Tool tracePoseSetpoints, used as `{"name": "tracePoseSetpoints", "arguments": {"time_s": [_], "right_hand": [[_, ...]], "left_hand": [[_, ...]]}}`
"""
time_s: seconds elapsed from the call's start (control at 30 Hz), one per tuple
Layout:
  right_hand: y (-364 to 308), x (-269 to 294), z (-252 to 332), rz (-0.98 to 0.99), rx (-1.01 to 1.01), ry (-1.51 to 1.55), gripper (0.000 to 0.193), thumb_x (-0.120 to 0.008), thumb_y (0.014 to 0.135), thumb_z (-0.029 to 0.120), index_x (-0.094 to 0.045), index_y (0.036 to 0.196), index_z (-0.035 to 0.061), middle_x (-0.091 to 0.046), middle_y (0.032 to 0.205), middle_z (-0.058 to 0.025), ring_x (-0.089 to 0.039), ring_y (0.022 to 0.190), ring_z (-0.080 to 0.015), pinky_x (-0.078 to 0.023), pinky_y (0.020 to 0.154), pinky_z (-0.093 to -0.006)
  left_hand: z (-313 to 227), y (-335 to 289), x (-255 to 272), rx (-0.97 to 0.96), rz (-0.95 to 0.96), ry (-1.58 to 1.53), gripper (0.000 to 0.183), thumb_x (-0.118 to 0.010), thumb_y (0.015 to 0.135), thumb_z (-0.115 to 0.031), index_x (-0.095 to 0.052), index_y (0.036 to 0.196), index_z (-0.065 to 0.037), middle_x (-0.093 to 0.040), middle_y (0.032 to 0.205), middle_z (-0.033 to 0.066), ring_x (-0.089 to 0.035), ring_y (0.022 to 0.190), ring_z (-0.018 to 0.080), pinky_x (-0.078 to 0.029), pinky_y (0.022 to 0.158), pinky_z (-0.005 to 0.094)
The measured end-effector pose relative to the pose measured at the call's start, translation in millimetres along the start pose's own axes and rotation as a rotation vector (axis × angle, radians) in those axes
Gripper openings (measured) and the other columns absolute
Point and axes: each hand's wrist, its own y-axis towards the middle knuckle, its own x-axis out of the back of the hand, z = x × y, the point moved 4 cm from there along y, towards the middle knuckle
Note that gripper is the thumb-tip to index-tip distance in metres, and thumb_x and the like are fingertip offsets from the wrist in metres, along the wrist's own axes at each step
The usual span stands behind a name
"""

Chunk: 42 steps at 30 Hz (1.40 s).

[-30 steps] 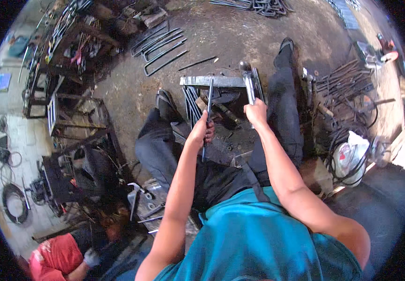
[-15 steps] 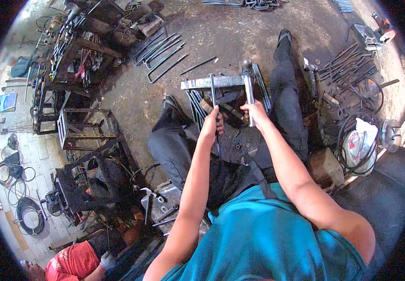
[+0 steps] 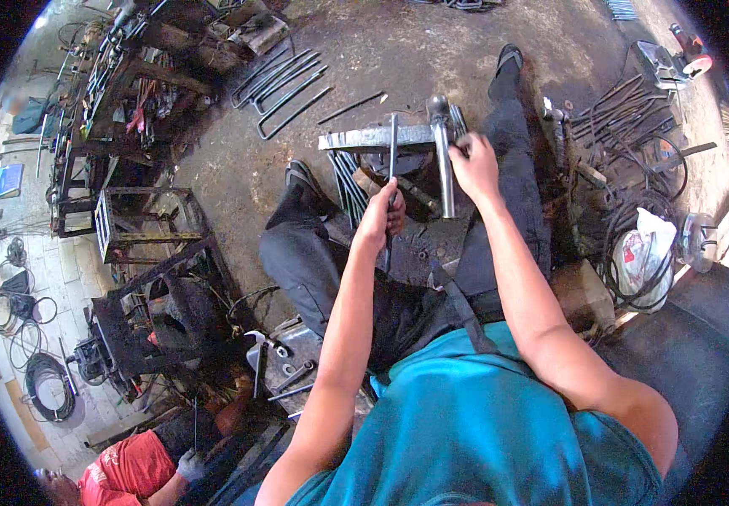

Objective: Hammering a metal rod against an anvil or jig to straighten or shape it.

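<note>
On the left side, several U-shaped rods (image 3: 289,93) lie on the floor. Further right, the left hand (image 3: 384,215) is closed around 1 straight steel rod (image 3: 393,152), which crosses over the metal bar (image 3: 343,139); their contact cannot be confirmed. Next, the hammer (image 3: 444,173) lies across the right part of this bar, its handle toward the person. Just beside it, the right hand (image 3: 477,169) has half-curled fingers, and whether it holds anything cannot be told. The step seems to be preparing the rod at the bar; the next move would call for a steady left grip and, before any strike, right fingers around the handle.
</note>
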Motion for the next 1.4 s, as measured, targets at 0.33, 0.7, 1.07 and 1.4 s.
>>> {"name": "tracePoseSetpoints", "arguments": {"time_s": [0.33,0.7,1.07,1.4], "right_hand": [[1.4,3.8,82.2,0.480,-0.265,0.930,0.025,-0.052,0.096,0.022,-0.062,0.110,0.0053,-0.069,0.091,-0.0060,-0.065,0.079,-0.0128,-0.050,0.069,-0.0267],[-5.1,7.1,105.0,0.464,-0.205,0.934,0.021,-0.053,0.095,0.021,-0.064,0.105,0.0048,-0.068,0.090,-0.0047,-0.066,0.080,-0.0137,-0.050,0.068,-0.0264],[-7.3,-7.0,96.6,0.402,-0.257,0.962,0.027,-0.052,0.097,0.028,-0.063,0.097,0.0034,-0.066,0.084,-0.0078,-0.066,0.073,-0.0170,-0.052,0.067,-0.0309],[-11.1,-8.7,91.7,0.482,-0.378,1.217,0.034,-0.048,0.099,0.034,-0.062,0.100,0.0038,-0.066,0.090,-0.0093,-0.064,0.084,-0.0208,-0.049,0.077,-0.0340]], "left_hand": [[-0.2,-16.9,-22.8,0.102,0.240,-0.002,0.043,-0.047,0.094,-0.054,-0.055,0.085,-0.013,-0.044,0.060,-0.0012,-0.037,0.049,0.0132,-0.026,0.045,0.0281],[-12.8,-22.2,-13.7,-0.131,0.051,0.189,0.047,-0.048,0.095,-0.050,-0.053,0.069,-0.011,-0.044,0.056,-0.0032,-0.037,0.046,0.0097,-0.026,0.045,0.0263],[-12.1,-24.6,-8.3,-0.164,0.042,0.193,0.038,-0.051,0.097,-0.036,-0.058,0.076,-0.005,-0.050,0.062,-0.0001,-0.044,0.051,0.0113,-0.034,0.049,0.0271],[-17.6,-39.5,-13.6,-0.065,0.223,0.103,0.031,-0.052,0.096,-0.030,-0.059,0.094,0.000,-0.061,0.072,0.0085,-0.063,0.064,0.0206,-0.050,0.053,0.0312]]}}
